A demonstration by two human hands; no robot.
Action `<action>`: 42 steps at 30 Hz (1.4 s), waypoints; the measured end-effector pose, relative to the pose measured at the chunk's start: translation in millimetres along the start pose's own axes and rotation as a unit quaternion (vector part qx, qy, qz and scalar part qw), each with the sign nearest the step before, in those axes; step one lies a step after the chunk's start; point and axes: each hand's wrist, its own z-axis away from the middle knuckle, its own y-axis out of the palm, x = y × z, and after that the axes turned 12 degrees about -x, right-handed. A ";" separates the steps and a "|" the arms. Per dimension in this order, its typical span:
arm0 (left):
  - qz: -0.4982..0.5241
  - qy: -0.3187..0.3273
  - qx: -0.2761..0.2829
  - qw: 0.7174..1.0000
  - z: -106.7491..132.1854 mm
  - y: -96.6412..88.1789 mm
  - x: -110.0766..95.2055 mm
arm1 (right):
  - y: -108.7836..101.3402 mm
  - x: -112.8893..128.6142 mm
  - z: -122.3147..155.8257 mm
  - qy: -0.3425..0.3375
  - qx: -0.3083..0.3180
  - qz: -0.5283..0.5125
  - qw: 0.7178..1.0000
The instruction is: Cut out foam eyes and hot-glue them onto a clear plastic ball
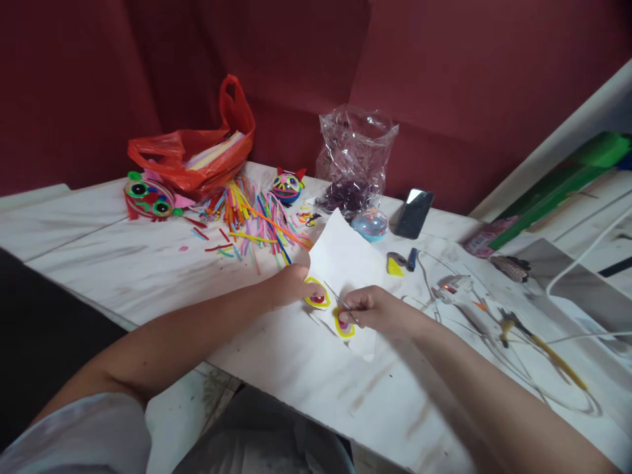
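My left hand (292, 286) grips the left edge of a white paper sheet (340, 253), its thumb on a yellow-rimmed eye shape (320, 300) with a red middle. My right hand (365, 308) is closed around scissors (349, 309), whose thin metal blades lie against the paper; the handles are mostly covered by my fingers. Just below those fingers is a second yellow-rimmed eye shape (344, 326), pink inside. A slit or cut edge shows in the paper's lower part, between the two eye shapes.
Colourful pipe cleaners (257, 220) spread before a red plastic bag (192, 158). Two decorated balls (288, 186) (153, 196) stand nearby. Behind the paper are a clear bag (353, 158), a clear dome (370, 224) and a phone (415, 214). A glue gun (454, 288), cords and yellow-handled pliers (548, 352) lie right.
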 end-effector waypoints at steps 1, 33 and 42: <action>0.011 -0.004 -0.009 1.000 -0.2 0.6 0.7 | -0.5 0.7 -0.5 0.006 -0.008 -0.004 1.000; 0.040 -0.027 0.003 0.999 -4.4 -2.4 5.2 | -6.8 9.9 -11.9 -0.080 -0.027 0.109 0.990; 0.016 -0.006 -0.003 1.000 -3.5 -2.7 5.9 | -7.7 23.4 -18.2 -0.105 -0.038 0.177 0.978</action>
